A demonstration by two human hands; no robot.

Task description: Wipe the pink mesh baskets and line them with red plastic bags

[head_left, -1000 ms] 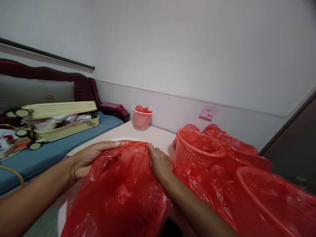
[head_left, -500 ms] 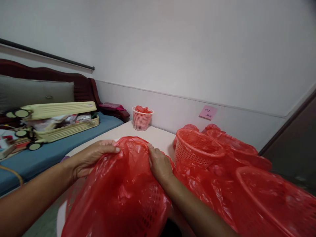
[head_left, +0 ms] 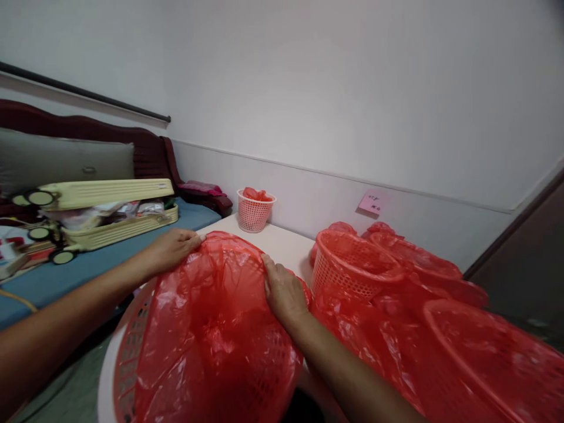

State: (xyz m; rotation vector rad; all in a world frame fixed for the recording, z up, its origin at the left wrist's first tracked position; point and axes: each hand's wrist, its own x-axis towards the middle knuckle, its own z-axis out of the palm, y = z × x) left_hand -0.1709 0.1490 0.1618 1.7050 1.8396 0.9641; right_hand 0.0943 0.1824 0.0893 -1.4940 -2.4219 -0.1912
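A thin red plastic bag (head_left: 189, 329) hangs inside a perforated plastic basket (head_left: 127, 346) right in front of me, and its film spreads up over the far rim. My left hand (head_left: 176, 249) grips the bag's edge at the far left of the rim, thumb on top. On the far right side, my right hand (head_left: 284, 291) is closed over the bag and the rim, fingertips partly hidden. The basket's left rim and holed wall show bare, with the film lying to the right of them.
Several baskets lined with red bags stand at the right, one upright basket (head_left: 337, 264) among them. A smaller basket (head_left: 254, 214) with red film stands by the wall on the white table (head_left: 282, 244). At left, an open yellow suitcase (head_left: 114, 194) lies on a blue bed (head_left: 198, 217).
My left hand has moved up and forward with the bag's edge, drawing the film toward the far rim. More of the basket's left side shows. The right hand has stayed nearly in place.
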